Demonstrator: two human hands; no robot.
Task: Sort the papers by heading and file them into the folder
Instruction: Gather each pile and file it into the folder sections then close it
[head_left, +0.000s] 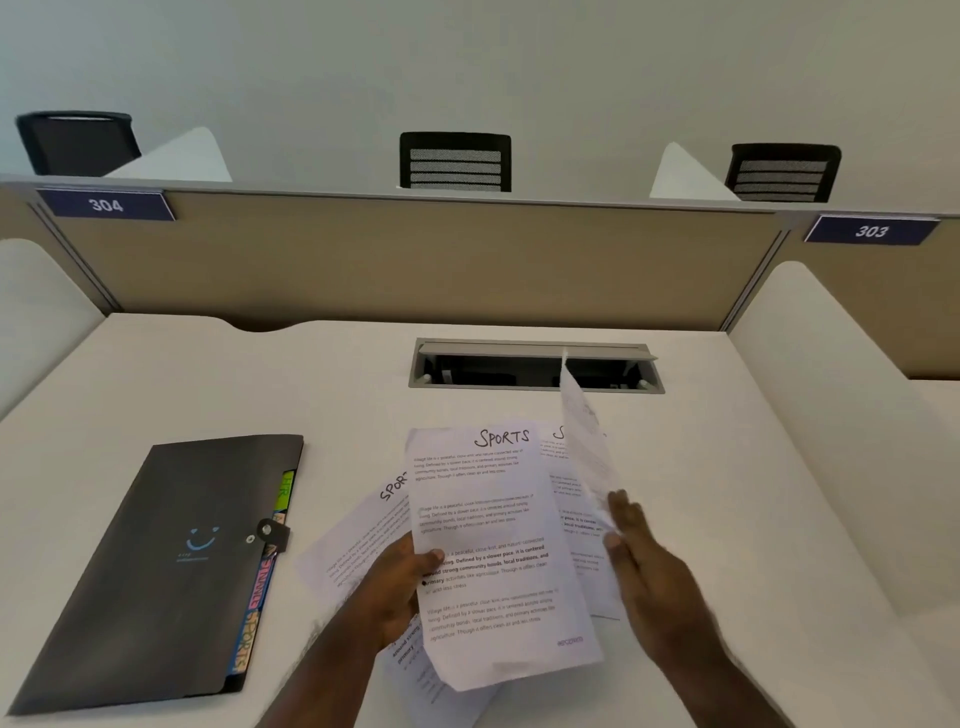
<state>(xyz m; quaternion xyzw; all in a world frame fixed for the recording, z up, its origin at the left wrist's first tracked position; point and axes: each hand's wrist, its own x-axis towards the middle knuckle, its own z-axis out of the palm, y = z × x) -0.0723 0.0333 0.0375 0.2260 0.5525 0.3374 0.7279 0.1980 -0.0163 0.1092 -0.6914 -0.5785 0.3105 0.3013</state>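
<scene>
Item 1, folder (156, 566): dark, closed with a snap strap, lying flat on the tabletop (727, 467). I take it as my landmark. Coloured tabs (252, 613) stick out along its right edge; one reads SPORTS.

Item 2, left hand (400, 587): just right of the folder, forearm coming up from the bottom edge. I see the thumb laid across the front of a sheet and the fingers tucked behind it, so it is grasping the front paper (498, 551).

Item 3, front paper: headed SPORTS in handwriting, printed paragraphs below, held tilted up off the tabletop, right of the folder.

Item 4, second paper (358, 535): fanned out behind the front one on the side nearer the folder, heading partly showing as "SPOR".

Item 5, third paper (582, 519): behind the front sheet on the side away from the folder, only the first letter of its heading visible.

Item 6, right hand (649, 566): farthest from the folder, fingers straight and together, released flat; its fingertips meet a curled sheet (587, 441) standing nearly on edge. Motion blur here, so I cannot tell how firm the contact is.

Item 7, cable hatch (535, 366): open slot in the tabletop, beyond the papers, up and right of the folder.
</scene>
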